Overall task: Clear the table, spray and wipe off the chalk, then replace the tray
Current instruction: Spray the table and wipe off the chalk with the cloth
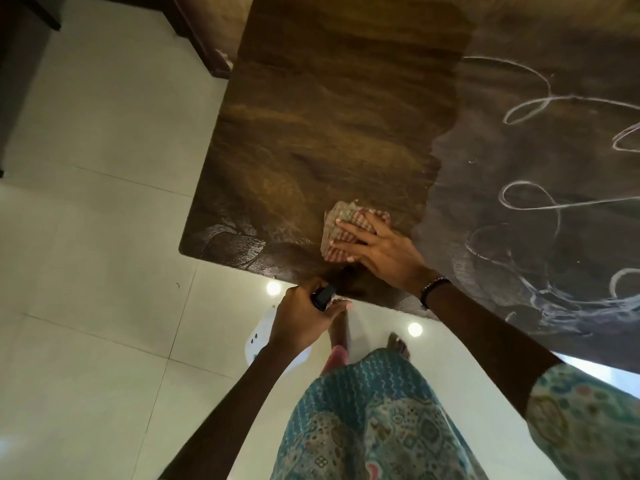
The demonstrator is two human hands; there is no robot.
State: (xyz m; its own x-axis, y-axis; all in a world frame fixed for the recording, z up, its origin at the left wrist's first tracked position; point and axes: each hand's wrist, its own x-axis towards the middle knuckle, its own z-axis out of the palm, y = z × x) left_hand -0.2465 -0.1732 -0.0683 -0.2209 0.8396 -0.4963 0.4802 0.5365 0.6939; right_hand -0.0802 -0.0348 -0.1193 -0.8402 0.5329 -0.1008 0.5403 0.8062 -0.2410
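Observation:
My right hand (381, 251) presses a folded checked cloth (337, 221) flat on the wooden table (311, 133), near its front edge. The left half of the table looks wet and dark brown with no chalk. White chalk loops (540, 202) and a smeared patch cover the dull right half. My left hand (304, 320) is below the table's front edge, shut on a spray bottle (323, 296); only its dark nozzle head shows, and the body is hidden under the hand.
Pale glossy floor tiles (104, 237) lie left of and below the table, reflecting ceiling lights. Dark furniture (24, 64) stands at the far left, with a dark wooden leg (207, 50) near the table's back-left corner. My feet and patterned dress are below.

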